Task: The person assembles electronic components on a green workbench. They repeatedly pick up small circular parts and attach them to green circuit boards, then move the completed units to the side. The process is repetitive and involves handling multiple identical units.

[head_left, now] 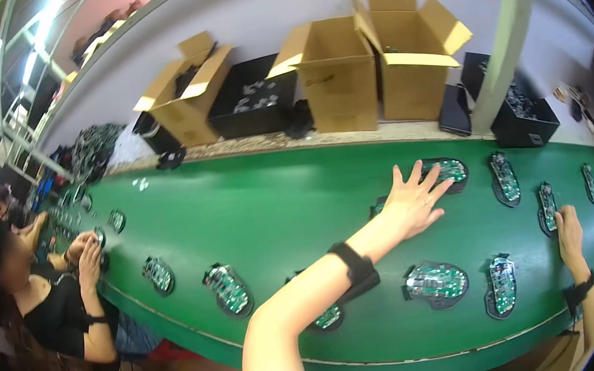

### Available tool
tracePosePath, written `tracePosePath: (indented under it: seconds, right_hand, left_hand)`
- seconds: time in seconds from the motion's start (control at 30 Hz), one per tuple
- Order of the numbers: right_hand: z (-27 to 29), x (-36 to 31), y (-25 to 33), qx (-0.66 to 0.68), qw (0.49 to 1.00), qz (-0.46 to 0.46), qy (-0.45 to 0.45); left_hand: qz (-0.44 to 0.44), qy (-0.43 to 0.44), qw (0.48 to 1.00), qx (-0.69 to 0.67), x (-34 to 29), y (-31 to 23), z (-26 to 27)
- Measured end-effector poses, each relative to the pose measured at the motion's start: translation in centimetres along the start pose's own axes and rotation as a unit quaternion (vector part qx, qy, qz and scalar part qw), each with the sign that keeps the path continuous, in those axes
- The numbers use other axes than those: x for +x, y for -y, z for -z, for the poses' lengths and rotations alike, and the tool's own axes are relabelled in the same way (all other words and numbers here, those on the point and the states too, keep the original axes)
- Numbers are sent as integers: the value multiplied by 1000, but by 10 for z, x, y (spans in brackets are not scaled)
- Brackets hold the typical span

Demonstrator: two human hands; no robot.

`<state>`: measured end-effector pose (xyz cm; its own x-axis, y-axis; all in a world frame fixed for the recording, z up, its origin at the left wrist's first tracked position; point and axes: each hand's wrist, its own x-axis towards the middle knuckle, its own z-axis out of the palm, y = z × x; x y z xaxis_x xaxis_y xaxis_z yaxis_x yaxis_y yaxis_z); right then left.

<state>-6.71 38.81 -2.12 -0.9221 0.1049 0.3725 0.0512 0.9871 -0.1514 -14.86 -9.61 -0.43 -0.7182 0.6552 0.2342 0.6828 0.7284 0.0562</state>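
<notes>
My left hand (412, 202) reaches far across the green table with fingers spread, its fingertips over a green circuit board in a black housing (449, 171). Another board lies partly hidden under that wrist. On the right, my right hand (570, 232) has its fingers curled at the edge of a second circuit board (547, 205), which also sits on a black rounded base. Between my hands lies a further board (504, 178). Two more, one broad (436, 282) and one narrow (502, 286), rest closer to me. My left forearm partly covers another board (327, 318).
More boards (228, 289) lie along the left of the green table (301, 222), several small ones at far right. Cardboard boxes (338, 84) and black bins (249, 98) line the back shelf. A post (509, 37) rises there. A co-worker (50, 290) works at left.
</notes>
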Motion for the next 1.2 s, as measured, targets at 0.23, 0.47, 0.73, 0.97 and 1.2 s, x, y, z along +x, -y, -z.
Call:
tracePosePath:
  seconds: [0.23, 0.47, 0.73, 0.97, 1.2]
  right_hand:
    - [46, -42, 38, -14, 996, -66, 61]
    - [55, -71, 134, -2, 984, 140, 110]
    - [43, -88, 200, -37, 978, 153, 135]
    - [40, -89, 245, 19, 969, 161, 187]
    - [29, -77, 283, 129, 944, 230, 201]
  left_hand:
    - [-27, -43, 998, 33, -74, 59, 26]
    - [31, 43, 982, 182, -159, 119, 80]
    - [-53, 35, 990, -130, -125, -48, 74]
    - [-49, 25, 994, -94, -119, -36, 46]
    - [40, 21, 999, 21, -148, 29, 72]
